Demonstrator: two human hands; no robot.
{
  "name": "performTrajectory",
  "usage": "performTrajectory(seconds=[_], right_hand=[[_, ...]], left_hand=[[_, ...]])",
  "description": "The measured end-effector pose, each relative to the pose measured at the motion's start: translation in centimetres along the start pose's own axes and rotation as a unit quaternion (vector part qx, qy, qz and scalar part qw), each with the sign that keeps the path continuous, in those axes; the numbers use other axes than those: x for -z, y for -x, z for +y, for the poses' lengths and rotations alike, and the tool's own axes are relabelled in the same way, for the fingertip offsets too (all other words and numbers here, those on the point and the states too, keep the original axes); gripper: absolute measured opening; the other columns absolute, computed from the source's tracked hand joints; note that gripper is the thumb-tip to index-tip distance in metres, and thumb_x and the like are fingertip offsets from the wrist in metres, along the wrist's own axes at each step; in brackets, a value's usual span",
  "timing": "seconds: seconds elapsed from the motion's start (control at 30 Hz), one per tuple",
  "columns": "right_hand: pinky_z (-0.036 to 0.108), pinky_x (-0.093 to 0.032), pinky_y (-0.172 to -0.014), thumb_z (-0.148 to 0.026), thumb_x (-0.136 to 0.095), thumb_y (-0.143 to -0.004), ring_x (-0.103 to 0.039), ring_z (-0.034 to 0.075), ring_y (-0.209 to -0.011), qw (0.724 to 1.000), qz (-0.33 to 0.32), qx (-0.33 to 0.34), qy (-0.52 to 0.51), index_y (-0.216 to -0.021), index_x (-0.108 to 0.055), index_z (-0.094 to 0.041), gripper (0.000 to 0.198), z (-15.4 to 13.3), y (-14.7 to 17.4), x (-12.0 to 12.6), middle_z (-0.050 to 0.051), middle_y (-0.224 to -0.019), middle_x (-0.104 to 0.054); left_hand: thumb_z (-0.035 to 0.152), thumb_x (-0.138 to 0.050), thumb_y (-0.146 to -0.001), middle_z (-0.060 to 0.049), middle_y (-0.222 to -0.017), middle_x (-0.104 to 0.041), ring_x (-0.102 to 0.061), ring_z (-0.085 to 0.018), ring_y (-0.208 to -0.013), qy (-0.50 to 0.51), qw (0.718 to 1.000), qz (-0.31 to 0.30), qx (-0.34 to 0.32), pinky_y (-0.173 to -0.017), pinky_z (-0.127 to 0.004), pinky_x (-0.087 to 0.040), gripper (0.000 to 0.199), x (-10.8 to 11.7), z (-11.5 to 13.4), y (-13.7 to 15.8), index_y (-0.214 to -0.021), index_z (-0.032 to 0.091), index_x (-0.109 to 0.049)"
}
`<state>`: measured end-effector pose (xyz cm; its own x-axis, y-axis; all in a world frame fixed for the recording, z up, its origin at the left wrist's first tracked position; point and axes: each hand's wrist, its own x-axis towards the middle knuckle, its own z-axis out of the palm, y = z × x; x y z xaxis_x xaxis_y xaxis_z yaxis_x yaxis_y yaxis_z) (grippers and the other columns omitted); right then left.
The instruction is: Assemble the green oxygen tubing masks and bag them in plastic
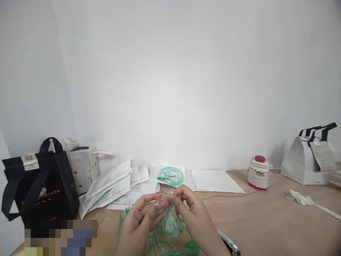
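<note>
In front of me, a clear green oxygen mask (172,224) hangs below my fingertips, tilted. My right hand (193,211) is closed, thumb and forefinger pinching at its upper edge. From the other side my left hand (144,218) meets it, fingers bent and closed at the same edge; exactly what part lies between the fingertips is hidden. A thin white loop, like an elastic strap (165,189), curves just behind the fingers. Green tubing (157,243) lies coiled on the table under the hands. Another clear green piece (124,215) shows partly behind my left hand.
Several white packets (112,183) are heaped at the left, beside a black bag (50,188) and a dotted bag (84,167). A packet with a green tube (170,176) lies by the wall. Rightward stand a jar (258,174) and white bag (301,163); a silver-black tool (230,245) lies near.
</note>
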<state>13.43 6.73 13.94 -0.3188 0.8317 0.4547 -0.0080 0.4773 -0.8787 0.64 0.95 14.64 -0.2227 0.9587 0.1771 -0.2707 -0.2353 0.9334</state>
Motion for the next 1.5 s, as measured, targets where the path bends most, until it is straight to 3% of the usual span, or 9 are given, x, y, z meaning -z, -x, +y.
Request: performTrajectory(seconds=[0.2, 0.3, 0.37, 0.47, 0.6, 0.8, 1.03, 1.17, 1.5], right_hand=[[0.027, -0.041, -0.065, -0.039, -0.057, -0.078, -0.053, 0.016, -0.07, 0.99, 0.024, -0.014, -0.139, -0.067, -0.047, -0.019, 0.025, 0.5, -0.3, -0.8, 0.0, -0.067, -0.056], [0.027, -0.041, -0.067, -0.039, -0.06, -0.076, -0.053, 0.016, -0.071, 0.984, 0.02, -0.016, -0.176, -0.071, -0.051, -0.019, 0.022, 0.3, -0.3, -1.0, 0.001, -0.07, -0.057], [0.026, -0.041, -0.065, -0.04, -0.06, -0.076, -0.053, 0.016, -0.071, 0.981, 0.025, -0.021, -0.19, -0.074, -0.054, -0.019, 0.022, 0.1, -0.3, -1.0, 0.001, -0.072, -0.058], [0.024, -0.04, -0.061, -0.04, -0.06, -0.075, -0.052, 0.015, -0.068, 0.98, 0.028, -0.026, -0.195, -0.076, -0.055, -0.019, 0.022, -0.2, -0.1, -0.9, 0.001, -0.07, -0.057], [0.024, -0.04, -0.062, -0.039, -0.056, -0.079, -0.051, 0.014, -0.067, 0.982, -0.014, -0.037, -0.185, -0.076, -0.054, -0.019, 0.021, -0.5, 0.4, -1.1, 0.0, -0.069, -0.055], [0.024, -0.037, -0.062, -0.039, -0.052, -0.082, -0.044, 0.011, -0.06, 0.983, -0.014, -0.031, -0.181, -0.099, -0.05, -0.023, 0.024, -0.6, 0.6, -1.4, -0.006, -0.06, -0.045], [0.023, -0.037, -0.057, -0.04, -0.056, -0.079, -0.044, 0.011, -0.059, 0.972, -0.05, -0.047, -0.223, -0.102, -0.048, -0.023, 0.029, -0.7, 0.5, -0.7, -0.006, -0.06, -0.041], [0.02, -0.034, -0.051, -0.04, -0.061, -0.075, -0.04, 0.009, -0.054, 0.959, -0.071, -0.076, -0.265, -0.104, -0.047, -0.024, 0.037, -1.1, 0.5, -0.6, -0.008, -0.057, -0.041], [0.016, -0.024, -0.041, -0.017, -0.058, -0.066, -0.042, 0.009, -0.049, 0.95, 0.011, -0.158, -0.271, -0.113, -0.04, -0.02, 0.051, -1.3, 0.3, -0.4, -0.01, -0.046, -0.038]], left_hand=[[0.018, -0.074, -0.056, -0.004, -0.089, -0.069, -0.061, -0.02, -0.096, 0.02, 0.993, 0.019, -0.112, -0.084, -0.03, -0.05, 0.031, -1.2, -2.2, -1.0, -0.084, 0.018, -0.063], [0.021, -0.065, -0.067, -0.006, -0.101, -0.064, -0.056, -0.022, -0.104, -0.091, 0.967, 0.056, -0.23, -0.087, -0.036, -0.048, 0.023, -1.1, -3.0, -0.9, -0.09, 0.02, -0.061], [0.023, -0.062, -0.07, -0.006, -0.1, -0.061, -0.055, -0.023, -0.101, -0.24, 0.905, 0.108, -0.333, -0.085, -0.04, -0.046, 0.016, -0.6, -3.1, -0.8, -0.086, 0.021, -0.059], [0.03, -0.062, -0.073, -0.004, -0.082, -0.056, -0.053, -0.021, -0.081, -0.442, 0.778, 0.156, -0.418, -0.074, -0.038, -0.043, 0.011, 0.0, -2.9, -0.7, -0.075, 0.022, -0.054], [0.034, -0.034, -0.088, -0.001, -0.067, -0.046, -0.046, -0.017, -0.063, -0.563, 0.709, 0.121, -0.407, -0.058, -0.03, -0.038, 0.027, -0.1, -3.1, -0.6, -0.068, 0.021, -0.045], [0.045, -0.03, -0.087, 0.002, -0.062, -0.044, -0.047, -0.015, -0.055, -0.589, 0.737, 0.088, -0.319, -0.05, -0.025, -0.038, 0.032, 0.1, -3.3, -0.7, -0.065, 0.023, -0.037], [0.051, -0.027, -0.085, -0.001, -0.063, -0.052, -0.052, -0.017, -0.057, -0.586, 0.731, 0.091, -0.336, -0.049, -0.027, -0.037, 0.037, -0.2, -3.9, -0.7, -0.068, 0.022, -0.043], [0.048, -0.028, -0.086, 0.001, -0.058, -0.049, -0.048, -0.016, -0.051, -0.549, 0.761, 0.077, -0.338, -0.048, -0.025, -0.037, 0.034, -0.7, -4.9, -0.9, -0.07, 0.023, -0.044], [0.046, -0.034, -0.084, 0.001, -0.057, -0.048, -0.045, -0.016, -0.047, -0.506, 0.806, 0.062, -0.3, -0.046, -0.025, -0.034, 0.027, -1.2, -4.9, -0.1, -0.068, 0.025, -0.039]])
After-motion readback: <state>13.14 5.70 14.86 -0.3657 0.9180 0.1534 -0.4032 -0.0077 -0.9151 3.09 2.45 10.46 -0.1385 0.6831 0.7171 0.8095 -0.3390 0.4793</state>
